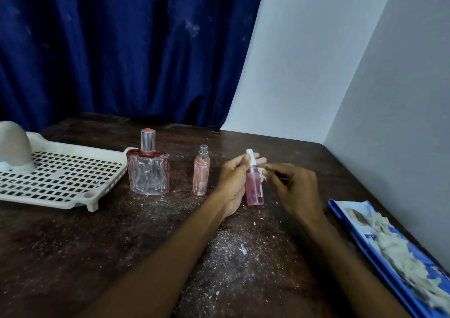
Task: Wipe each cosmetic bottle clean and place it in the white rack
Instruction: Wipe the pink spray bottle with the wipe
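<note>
white plastic rack with a grid of square holes (68,176) stands at the left end of the dark wooden table (73,244). on its far corner rests one rounded grey-white object (14,144), cut by the edge of the view; whether it is a cosmetic bottle already put away cannot be told. nothing else is seen on the rack.

three bottles are not yet in the rack. the wide square glass bottle with silver cap and red top (148,171) stands just beside the rack's right corner, and its glass looks smeared. the slim pink spray bottle with silver nozzle (201,174) stands a little to the right of it, also streaked with whitish marks. so the task seems to be in its early part: one bottle is under wiping, two wait untouched, and all three must yet go left to the rack.

the small pink spray bottle with white nozzle (254,186) is held upright between the two hands, its bottom near the table. the left hand (232,181) grips it from the left side, with fingers curled around the neck and the nozzle. the right hand (298,188) pinches a small whitish wad of cotton (262,172) and presses it against the right shoulder of this bottle.

whitish crumbs and dust are spread on the table under the arms. at the right edge lies a blue packet (360,242) with a heap of pale cotton (394,244) on it, well apart from the rack.
</note>
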The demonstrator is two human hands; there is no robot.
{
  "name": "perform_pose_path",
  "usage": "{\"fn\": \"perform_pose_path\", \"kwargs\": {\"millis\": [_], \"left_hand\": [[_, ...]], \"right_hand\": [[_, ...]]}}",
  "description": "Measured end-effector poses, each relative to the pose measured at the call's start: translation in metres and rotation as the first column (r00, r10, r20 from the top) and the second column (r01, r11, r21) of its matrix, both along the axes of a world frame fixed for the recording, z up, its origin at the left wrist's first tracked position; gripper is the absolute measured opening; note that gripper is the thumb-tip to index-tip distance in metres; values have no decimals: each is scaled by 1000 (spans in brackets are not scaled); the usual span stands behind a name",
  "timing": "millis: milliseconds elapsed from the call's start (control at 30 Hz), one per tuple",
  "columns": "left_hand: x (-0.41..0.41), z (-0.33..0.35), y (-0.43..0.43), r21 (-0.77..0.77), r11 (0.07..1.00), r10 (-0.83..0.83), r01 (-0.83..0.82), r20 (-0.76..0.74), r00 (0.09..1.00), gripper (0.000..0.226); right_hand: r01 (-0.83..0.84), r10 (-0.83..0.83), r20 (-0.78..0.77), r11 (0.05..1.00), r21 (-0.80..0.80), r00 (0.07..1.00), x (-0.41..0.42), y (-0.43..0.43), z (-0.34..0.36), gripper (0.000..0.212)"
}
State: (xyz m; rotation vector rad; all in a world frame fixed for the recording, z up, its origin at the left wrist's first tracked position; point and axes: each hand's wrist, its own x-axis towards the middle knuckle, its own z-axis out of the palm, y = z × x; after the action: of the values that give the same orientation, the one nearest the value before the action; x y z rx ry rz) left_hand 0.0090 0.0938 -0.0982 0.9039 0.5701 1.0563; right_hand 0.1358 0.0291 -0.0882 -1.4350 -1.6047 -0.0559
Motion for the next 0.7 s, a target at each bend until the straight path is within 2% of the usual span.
{"fn": "perform_pose_path", "kwargs": {"millis": [133,300,433,600,700], "left_hand": [[2,1,-2,-36,999,-1,3,43,999,26],[2,1,-1,-44,998,40,-37,69,997,27],[2,-1,-3,-41,998,54,-51,57,997,25],[1,-3,-1,-38,997,72,-71,33,997,29],[1,-2,-2,-37,998,52,-51,32,998,28]], "right_hand": [[-2,-2,-52,998,-67,999,1,-9,2,24],[-118,124,23,977,-177,992,4,-14,4,37],[-170,182,79,976,-135,980,10,-15,8,26],[-254,294,105,923,-289,950,21,-20,14,20],[-243,283,165,944,-223,945,20,-17,11,18]]}}
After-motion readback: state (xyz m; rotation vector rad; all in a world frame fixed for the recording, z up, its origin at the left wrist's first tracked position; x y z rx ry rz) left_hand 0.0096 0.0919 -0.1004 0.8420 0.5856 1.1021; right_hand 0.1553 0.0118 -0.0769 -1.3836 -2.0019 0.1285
